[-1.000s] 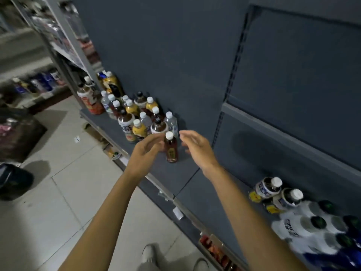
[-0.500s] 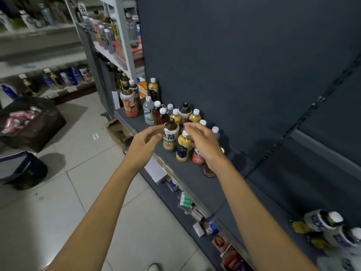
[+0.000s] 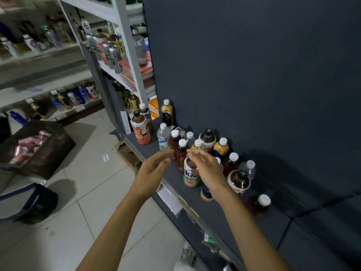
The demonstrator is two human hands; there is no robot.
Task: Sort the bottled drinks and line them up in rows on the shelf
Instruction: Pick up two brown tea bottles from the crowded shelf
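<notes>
Both hands reach out over the dark grey shelf (image 3: 195,200). The left hand (image 3: 154,171) hangs with fingers straight and loosely spread, holding nothing, its fingertips just beside a dark red bottle with a white cap (image 3: 181,155). The right hand (image 3: 207,169) hovers with fingers relaxed over a green-and-white labelled tea bottle (image 3: 191,176); whether it touches the bottle cannot be told. Under its wrist stands a yellow bottle with a dark blue label (image 3: 206,193). Right of that hand are a round brown bottle with a black cap (image 3: 238,181) and a dark bottle with a white cap (image 3: 258,205). Beyond the hands stands a loose cluster of mixed bottles, with a clear water bottle (image 3: 163,136) and a large red-labelled tea bottle (image 3: 140,128) further left.
</notes>
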